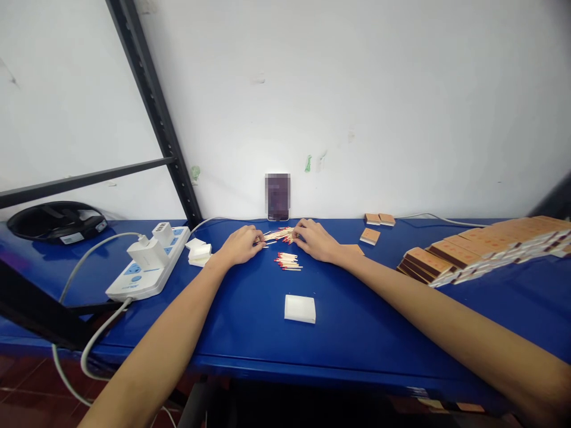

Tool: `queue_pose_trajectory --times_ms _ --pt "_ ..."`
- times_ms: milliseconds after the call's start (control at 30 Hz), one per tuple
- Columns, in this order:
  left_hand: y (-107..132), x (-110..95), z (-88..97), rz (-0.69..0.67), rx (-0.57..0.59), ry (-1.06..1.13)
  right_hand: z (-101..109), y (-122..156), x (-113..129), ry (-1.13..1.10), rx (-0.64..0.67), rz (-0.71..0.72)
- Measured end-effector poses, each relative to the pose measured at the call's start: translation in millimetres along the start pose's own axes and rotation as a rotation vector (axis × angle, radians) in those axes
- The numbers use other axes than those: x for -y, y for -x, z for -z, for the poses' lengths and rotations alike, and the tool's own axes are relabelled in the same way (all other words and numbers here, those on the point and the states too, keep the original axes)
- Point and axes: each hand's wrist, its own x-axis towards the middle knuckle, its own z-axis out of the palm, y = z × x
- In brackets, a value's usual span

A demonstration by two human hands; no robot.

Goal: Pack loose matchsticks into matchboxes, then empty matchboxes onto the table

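Note:
A loose pile of red-tipped matches [282, 234] lies on the blue table between my two hands. My left hand [242, 244] is at the pile's left end, its fingers curled and pinched on match ends. From the other side, my right hand [316, 239] has its bent fingertips closed on matches at the right end. Just nearer to me, a smaller group of matches [289, 261] lies side by side, heads mostly to the left. Closer still, a white matchbox tray [300, 309] lies by itself; I cannot tell which way up it is.
White trays [199, 253] lie beyond my left forearm, beside a power strip [154, 270] with cables. A phone [278, 197] leans against the wall. Matchboxes [370, 236] stand at the back right, with a long stack of matchboxes [473, 246] farther right. A black headset [57, 223] sits far left.

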Motion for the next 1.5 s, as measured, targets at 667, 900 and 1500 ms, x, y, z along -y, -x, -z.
queue_pose_trajectory --times_ms 667,900,1500 --pt "-3.6 -10.7 -3.6 0.002 -0.076 0.048 13.1 6.7 6.9 0.123 0.146 0.001" --pt "-2.6 -13.4 -2.7 -0.047 -0.081 0.117 15.0 2.3 6.6 0.083 0.201 0.024" --pt "1.5 -36.4 -15.4 -0.178 0.081 0.501 11.2 -0.3 2.5 -0.097 0.159 0.060"
